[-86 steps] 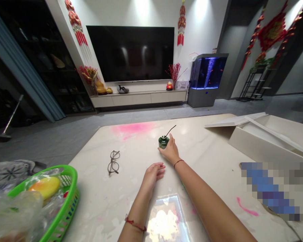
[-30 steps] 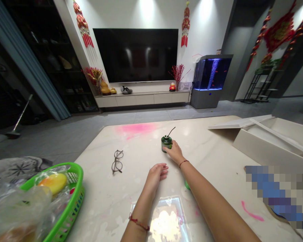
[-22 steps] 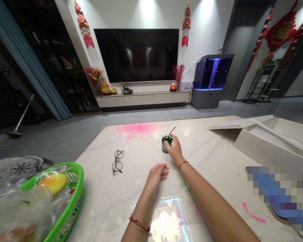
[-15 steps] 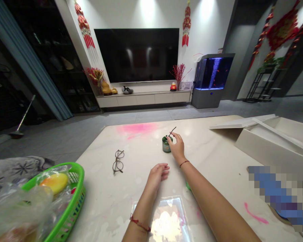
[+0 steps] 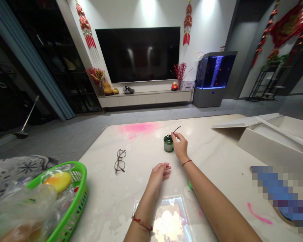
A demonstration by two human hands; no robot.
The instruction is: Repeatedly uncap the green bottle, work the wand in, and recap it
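A small green glass jar (image 5: 168, 146) with a pale label and a narrow neck stands upright on the pale marble-look table (image 5: 101, 198). Just right of its mouth, my right hand (image 5: 181, 146) is closed in a pinch on a thin black stick (image 5: 176, 129), whose upper end tilts up to the right. Whether the stick's lower end touches the jar is hidden by the fingers. My left hand (image 5: 160, 175) rests on the table nearer to me, open and holding nothing. A small green object (image 5: 190, 185) shows partly behind my right forearm.
Eyeglasses (image 5: 120, 161) lie left of the jar. A green basket (image 5: 82, 188) with plastic-wrapped things stands at the near left. On the right are an open white box (image 5: 262, 141) and a pixelated blue object (image 5: 277, 195). Pink stains (image 5: 138, 127) mark the table.
My right hand has drawn slightly right, off the jar's mouth, and the stick leans further to the right. My left hand stays in place; the whole view has shifted a little.
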